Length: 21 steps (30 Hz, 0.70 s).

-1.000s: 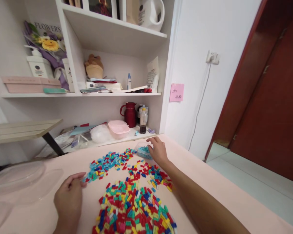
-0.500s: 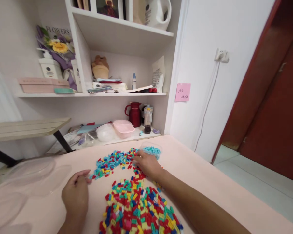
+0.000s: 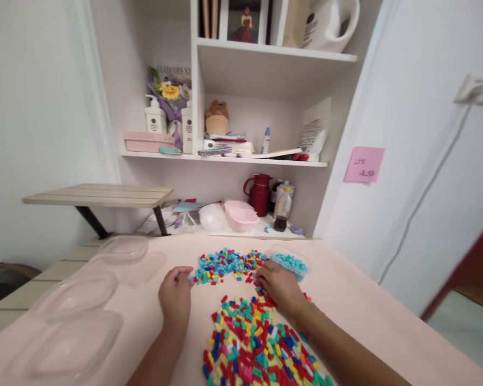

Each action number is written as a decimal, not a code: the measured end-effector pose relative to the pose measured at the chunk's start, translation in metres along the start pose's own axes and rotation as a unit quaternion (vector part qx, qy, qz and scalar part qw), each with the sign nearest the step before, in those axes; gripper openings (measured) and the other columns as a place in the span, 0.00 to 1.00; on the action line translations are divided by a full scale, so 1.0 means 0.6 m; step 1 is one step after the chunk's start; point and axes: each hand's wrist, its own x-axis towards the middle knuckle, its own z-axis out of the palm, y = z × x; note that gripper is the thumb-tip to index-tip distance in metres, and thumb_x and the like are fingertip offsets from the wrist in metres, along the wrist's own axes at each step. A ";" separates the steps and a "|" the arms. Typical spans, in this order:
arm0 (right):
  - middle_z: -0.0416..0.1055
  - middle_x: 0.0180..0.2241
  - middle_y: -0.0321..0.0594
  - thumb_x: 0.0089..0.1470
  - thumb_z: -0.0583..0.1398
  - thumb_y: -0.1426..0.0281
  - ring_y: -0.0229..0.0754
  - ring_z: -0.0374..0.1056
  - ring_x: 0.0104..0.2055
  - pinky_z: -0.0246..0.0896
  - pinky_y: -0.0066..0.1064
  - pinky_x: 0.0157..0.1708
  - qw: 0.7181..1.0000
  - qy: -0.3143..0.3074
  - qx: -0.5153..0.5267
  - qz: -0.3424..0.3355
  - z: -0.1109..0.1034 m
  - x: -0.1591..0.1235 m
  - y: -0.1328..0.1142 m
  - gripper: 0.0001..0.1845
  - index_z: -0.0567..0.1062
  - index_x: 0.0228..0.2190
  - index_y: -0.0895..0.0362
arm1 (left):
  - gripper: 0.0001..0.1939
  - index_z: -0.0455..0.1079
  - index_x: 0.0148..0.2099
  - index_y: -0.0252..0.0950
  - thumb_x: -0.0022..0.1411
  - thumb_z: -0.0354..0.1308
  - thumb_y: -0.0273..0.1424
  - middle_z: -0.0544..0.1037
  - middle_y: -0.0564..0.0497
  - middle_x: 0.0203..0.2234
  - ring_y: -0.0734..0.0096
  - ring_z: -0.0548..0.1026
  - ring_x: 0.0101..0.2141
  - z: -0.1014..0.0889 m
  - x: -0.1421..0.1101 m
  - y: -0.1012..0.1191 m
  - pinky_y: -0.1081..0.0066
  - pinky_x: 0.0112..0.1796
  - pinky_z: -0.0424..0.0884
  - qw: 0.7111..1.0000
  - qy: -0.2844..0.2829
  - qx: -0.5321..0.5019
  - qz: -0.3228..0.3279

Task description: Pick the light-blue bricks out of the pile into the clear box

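Note:
My left hand (image 3: 175,297) is at the left end of the far pile of small toy bricks (image 3: 221,264), mostly light blue. Its thumb and forefinger close around a light blue toy brick (image 3: 192,278) at their tips. My right hand (image 3: 280,285) reaches to the right end of that pile, its fingers bent down among red and yellow bricks; whatever they grip is hidden. Just behind it, a clear plastic box (image 3: 307,276) holds light blue bricks. Nearer to me spreads a larger heap of mixed-colour bricks (image 3: 257,343), partly beneath my right forearm.
Clear plastic lids or trays (image 3: 74,343) lie along the table's left side. A small slatted stand (image 3: 100,194) rises behind them. At the back, a low shelf holds a pink basin (image 3: 241,213), a red jug (image 3: 260,195) and a bottle of dark liquid (image 3: 282,212).
The view has swung to the left, so everything sits farther right, and more of the clear lids shows. Both hands stay at about the same places by the far pile.

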 end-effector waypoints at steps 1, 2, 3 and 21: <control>0.73 0.37 0.39 0.60 0.53 0.71 0.40 0.69 0.39 0.56 0.28 0.35 1.000 0.002 0.000 -0.007 -0.001 -0.001 0.001 0.13 0.77 0.33 0.53 | 0.13 0.74 0.30 0.37 0.48 0.47 0.30 0.77 0.52 0.20 0.66 0.76 0.24 0.000 0.000 -0.002 0.70 0.28 0.69 1.000 0.003 0.000 0.000; 0.73 0.37 0.38 0.60 0.53 0.71 0.41 0.69 0.38 0.57 0.28 0.35 1.000 0.007 -0.004 -0.013 -0.004 -0.002 0.002 0.12 0.77 0.33 0.52 | 0.14 0.74 0.30 0.38 0.48 0.47 0.29 0.77 0.52 0.20 0.66 0.76 0.24 -0.001 0.000 -0.003 0.70 0.28 0.69 1.000 0.007 0.001 0.002; 0.73 0.37 0.38 0.60 0.53 0.70 0.41 0.69 0.38 0.57 0.29 0.34 1.000 0.015 -0.008 -0.018 -0.008 -0.002 0.002 0.12 0.77 0.33 0.52 | 0.14 0.74 0.30 0.38 0.49 0.47 0.29 0.77 0.52 0.21 0.66 0.75 0.23 -0.001 0.000 -0.005 0.69 0.28 0.69 1.000 0.010 0.001 0.004; 0.71 0.43 0.39 0.56 0.54 0.66 0.43 0.70 0.35 0.59 0.34 0.32 0.968 0.176 -0.078 0.162 -0.063 -0.007 0.107 0.13 0.76 0.40 0.49 | 0.15 0.75 0.29 0.39 0.52 0.47 0.23 0.74 0.49 0.34 0.65 0.73 0.38 -0.001 0.006 -0.019 0.66 0.45 0.69 0.994 0.050 0.053 0.087</control>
